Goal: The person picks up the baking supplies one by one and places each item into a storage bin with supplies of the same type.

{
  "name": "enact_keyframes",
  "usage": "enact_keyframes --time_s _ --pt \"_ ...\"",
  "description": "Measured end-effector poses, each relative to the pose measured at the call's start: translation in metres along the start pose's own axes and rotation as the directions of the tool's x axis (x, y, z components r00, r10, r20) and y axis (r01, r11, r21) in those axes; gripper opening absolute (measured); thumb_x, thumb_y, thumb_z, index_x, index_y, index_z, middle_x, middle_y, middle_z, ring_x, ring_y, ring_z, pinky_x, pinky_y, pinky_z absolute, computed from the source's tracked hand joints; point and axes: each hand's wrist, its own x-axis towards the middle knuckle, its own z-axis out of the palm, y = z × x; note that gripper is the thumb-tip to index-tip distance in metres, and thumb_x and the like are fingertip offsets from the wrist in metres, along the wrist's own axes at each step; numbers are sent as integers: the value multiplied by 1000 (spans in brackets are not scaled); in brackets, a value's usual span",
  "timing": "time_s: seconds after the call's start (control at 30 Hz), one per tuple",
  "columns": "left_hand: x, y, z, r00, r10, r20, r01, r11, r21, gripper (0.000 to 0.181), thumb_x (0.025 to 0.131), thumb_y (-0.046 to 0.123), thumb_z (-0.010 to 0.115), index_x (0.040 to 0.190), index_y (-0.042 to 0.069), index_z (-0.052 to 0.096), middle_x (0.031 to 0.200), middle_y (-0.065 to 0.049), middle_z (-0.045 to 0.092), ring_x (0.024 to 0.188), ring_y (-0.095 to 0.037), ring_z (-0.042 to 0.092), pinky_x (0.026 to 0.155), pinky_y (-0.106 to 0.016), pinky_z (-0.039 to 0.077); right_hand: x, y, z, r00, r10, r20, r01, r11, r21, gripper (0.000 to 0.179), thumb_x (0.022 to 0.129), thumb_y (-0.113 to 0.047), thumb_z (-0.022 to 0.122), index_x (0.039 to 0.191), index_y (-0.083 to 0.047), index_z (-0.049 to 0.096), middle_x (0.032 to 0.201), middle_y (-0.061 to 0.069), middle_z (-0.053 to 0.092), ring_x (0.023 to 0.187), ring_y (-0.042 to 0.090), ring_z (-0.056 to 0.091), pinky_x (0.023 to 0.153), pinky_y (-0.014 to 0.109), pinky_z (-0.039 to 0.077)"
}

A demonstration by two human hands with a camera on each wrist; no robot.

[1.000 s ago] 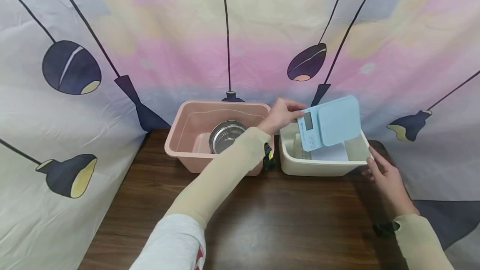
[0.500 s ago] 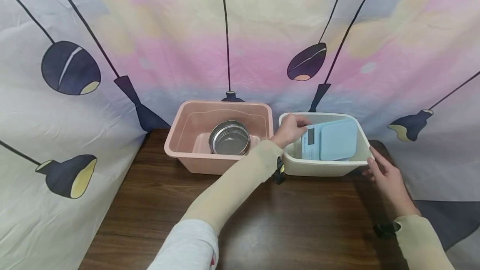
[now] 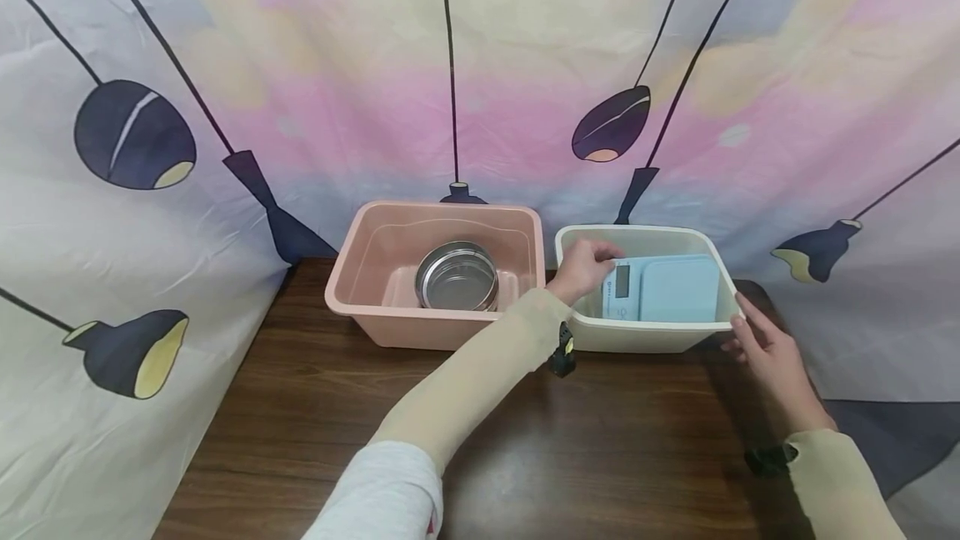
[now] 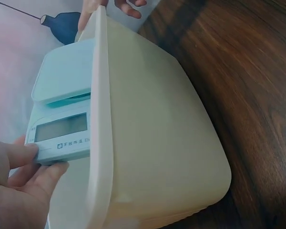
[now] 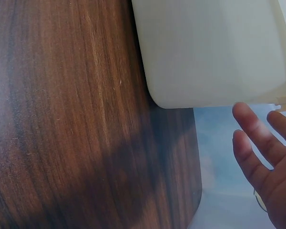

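A light blue kitchen scale (image 3: pixel 678 288) with a small grey display lies inside the white bin (image 3: pixel 652 338), close to level in the head view. My left hand (image 3: pixel 582 270) reaches over the bin's left side and pinches the scale's display end; in the left wrist view the thumb (image 4: pixel 24 155) is on top and the fingers are below. At the bin's right end, my right hand (image 3: pixel 772 357) holds the rim with thumb and forefinger. In the right wrist view, the other fingers (image 5: pixel 255 126) stick out loosely. What lies under the scale is hidden.
Left of the white bin stands a pink bin (image 3: pixel 420 332) with round metal sieve-like pans (image 3: pixel 459 277) inside. Both bins rest at the back of a dark wooden table (image 3: pixel 585 440). Behind hangs a printed cloth (image 3: pixel 360 65); the table's right edge runs close by the white bin.
The scale has gone from tilted above the white bin down into it, flattening out, with my left hand still on its end. My right hand has stayed at the rim.
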Motion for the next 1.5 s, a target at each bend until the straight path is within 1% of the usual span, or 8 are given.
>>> enact_keyframes --time_s 0.43,0.53,0.63,0.93,1.1,1.23,1.33,1.5 --pt "-1 -2 2 999 30 13 -31 998 57 33 105 -1 55 136 1 68 138 -12 67 123 -21 64 92 -20 55 0 0 1 1000 -6 -6 6 1000 -3 58 111 -33 50 163 -14 34 102 -34 53 74 -5 65 60 17 54" --pt "-2 -2 5 999 -2 33 0 998 61 35 107 -1 50 138 -2 65 138 -19 65 83 -19 64 71 -20 48 -1 0 2 1000 -18 -14 17 1000 -7 57 111 -31 50 163 -13 35 104 -28 57 73 -5 65 59 18 54" --pt "-3 -2 8 996 -60 69 57 997 51 39 109 2 46 146 -2 57 148 -19 58 55 -15 40 64 -24 38 -1 0 3 1000 -4 -6 4 1000 -9 58 111 -33 50 163 -15 34 108 -23 58 75 -4 66 60 19 54" --pt "-1 -4 15 975 -184 128 184 983 17 49 110 4 42 159 7 43 161 -9 47 41 -10 24 42 -24 30 -1 -2 1 999 28 28 -27 999 -30 59 112 -37 48 165 -18 31 118 -8 61 78 -1 66 63 22 55" --pt "-4 1 15 986 -116 122 109 992 70 47 110 4 40 157 7 45 157 -11 51 53 -12 36 57 -23 40 1 -4 1 999 26 36 -24 999 -30 60 112 -38 47 165 -19 31 116 -9 61 78 2 67 62 21 54" --pt "-12 4 12 993 -69 97 67 998 21 43 111 10 45 153 5 50 154 -11 54 99 -16 66 83 -22 52 2 -2 1 999 20 34 -18 999 -41 59 112 -36 48 165 -16 31 119 8 63 78 0 66 62 21 55" --pt "-21 6 7 994 -34 105 39 998 -45 43 110 12 48 152 3 51 152 -12 55 135 -23 57 102 -25 53 1 -1 2 999 17 33 -16 999 -49 59 112 -36 47 165 -15 30 123 20 62 77 -3 65 61 20 55" --pt "-34 3 -6 990 39 133 -33 998 -46 42 110 15 49 150 2 53 150 -14 57 134 -25 58 107 -26 51 -2 -2 1 999 28 42 -26 998 -58 60 113 -38 44 166 -14 28 131 32 58 79 -7 61 61 17 52"
